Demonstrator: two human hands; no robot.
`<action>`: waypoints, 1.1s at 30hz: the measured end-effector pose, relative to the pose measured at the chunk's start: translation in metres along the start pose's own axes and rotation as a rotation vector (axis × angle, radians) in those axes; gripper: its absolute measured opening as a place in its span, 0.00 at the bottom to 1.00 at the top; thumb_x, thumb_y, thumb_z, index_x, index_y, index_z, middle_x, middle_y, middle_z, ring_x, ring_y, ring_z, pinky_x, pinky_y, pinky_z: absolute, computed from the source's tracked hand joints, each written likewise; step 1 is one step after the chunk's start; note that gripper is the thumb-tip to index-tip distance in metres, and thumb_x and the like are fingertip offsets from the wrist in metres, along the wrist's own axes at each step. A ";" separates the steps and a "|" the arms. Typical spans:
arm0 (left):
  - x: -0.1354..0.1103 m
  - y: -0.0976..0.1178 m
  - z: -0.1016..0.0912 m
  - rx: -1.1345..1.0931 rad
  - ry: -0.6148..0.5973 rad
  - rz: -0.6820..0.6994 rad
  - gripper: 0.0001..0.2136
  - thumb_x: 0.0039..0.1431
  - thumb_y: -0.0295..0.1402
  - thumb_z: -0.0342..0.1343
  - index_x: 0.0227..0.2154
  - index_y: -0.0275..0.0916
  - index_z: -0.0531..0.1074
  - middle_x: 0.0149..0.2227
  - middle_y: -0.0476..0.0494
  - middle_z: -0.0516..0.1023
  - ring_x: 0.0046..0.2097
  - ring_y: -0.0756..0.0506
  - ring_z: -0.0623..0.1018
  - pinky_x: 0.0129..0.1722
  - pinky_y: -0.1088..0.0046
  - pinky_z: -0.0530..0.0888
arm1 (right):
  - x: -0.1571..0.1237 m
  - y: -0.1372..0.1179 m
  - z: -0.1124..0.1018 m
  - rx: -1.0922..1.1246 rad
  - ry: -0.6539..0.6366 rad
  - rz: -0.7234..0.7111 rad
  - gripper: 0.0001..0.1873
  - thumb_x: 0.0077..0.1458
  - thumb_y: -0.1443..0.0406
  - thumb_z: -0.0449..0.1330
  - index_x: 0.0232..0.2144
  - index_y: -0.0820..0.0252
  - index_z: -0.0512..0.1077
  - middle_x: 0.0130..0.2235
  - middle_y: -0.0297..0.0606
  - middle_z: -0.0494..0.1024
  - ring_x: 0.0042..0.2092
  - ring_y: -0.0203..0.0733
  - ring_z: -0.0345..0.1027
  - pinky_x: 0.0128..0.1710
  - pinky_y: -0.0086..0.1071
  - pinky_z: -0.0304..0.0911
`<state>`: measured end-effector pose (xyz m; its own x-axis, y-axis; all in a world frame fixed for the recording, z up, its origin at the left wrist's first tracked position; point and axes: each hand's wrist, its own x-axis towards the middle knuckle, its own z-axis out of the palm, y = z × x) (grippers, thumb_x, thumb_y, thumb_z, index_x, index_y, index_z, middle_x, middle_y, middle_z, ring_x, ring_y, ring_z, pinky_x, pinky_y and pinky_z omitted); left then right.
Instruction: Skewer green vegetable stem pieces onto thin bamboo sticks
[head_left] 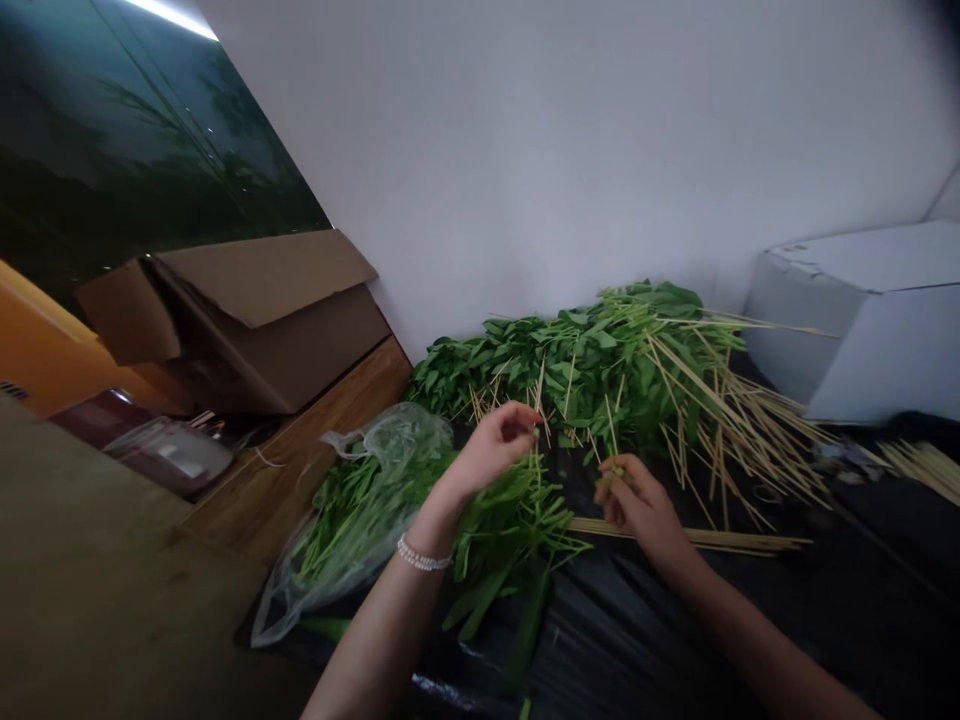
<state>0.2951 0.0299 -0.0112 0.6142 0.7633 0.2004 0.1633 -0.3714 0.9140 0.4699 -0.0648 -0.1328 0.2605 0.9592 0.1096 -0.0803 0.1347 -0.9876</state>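
My left hand (499,440) pinches a green stem (535,455) over the loose greens (502,530); my right hand (637,500) pinches a small green piece (616,468), near the skewers (712,541).

Glossy black plastic sheet (645,620) — thin pale wooden skewers (720,430), crinkled clear plastic bag (352,520), matt brown cardboard box (255,310).

A thin green stem (536,440) stands pinched near its tip in the left hand (495,445), just left of frame centre. Its lower length runs down into loose greens (517,520), which lie fanned flat below. A small sprig (616,468), partly hidden, sits pinched in the right hand (637,500), just right of centre. Pale skewers (720,541) lie in a tight, nearly level bundle at centre right, one end passing behind that hand.
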 end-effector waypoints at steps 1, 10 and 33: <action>-0.004 -0.001 0.006 -0.005 -0.095 -0.032 0.10 0.50 0.27 0.58 0.37 0.35 0.72 0.29 0.51 0.72 0.30 0.54 0.70 0.31 0.79 0.67 | 0.000 -0.003 0.001 0.028 -0.054 0.029 0.18 0.54 0.49 0.53 0.37 0.56 0.62 0.24 0.28 0.71 0.19 0.33 0.62 0.19 0.27 0.56; -0.018 -0.021 0.038 0.031 -0.230 -0.124 0.12 0.53 0.30 0.61 0.41 0.35 0.72 0.31 0.47 0.76 0.32 0.51 0.75 0.34 0.75 0.70 | -0.007 -0.011 0.012 -0.087 -0.311 0.080 0.23 0.51 0.43 0.53 0.31 0.57 0.65 0.21 0.28 0.71 0.18 0.32 0.61 0.19 0.26 0.57; -0.036 -0.015 0.010 0.857 0.063 0.009 0.10 0.51 0.24 0.57 0.36 0.40 0.76 0.37 0.44 0.77 0.41 0.44 0.76 0.42 0.70 0.70 | 0.002 0.006 0.003 -0.101 -0.020 0.082 0.17 0.57 0.48 0.45 0.31 0.53 0.59 0.29 0.36 0.77 0.28 0.42 0.73 0.24 0.33 0.65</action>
<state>0.2783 0.0021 -0.0355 0.5785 0.7769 0.2485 0.7011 -0.6293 0.3352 0.4670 -0.0616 -0.1380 0.2381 0.9708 0.0296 -0.0033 0.0313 -0.9995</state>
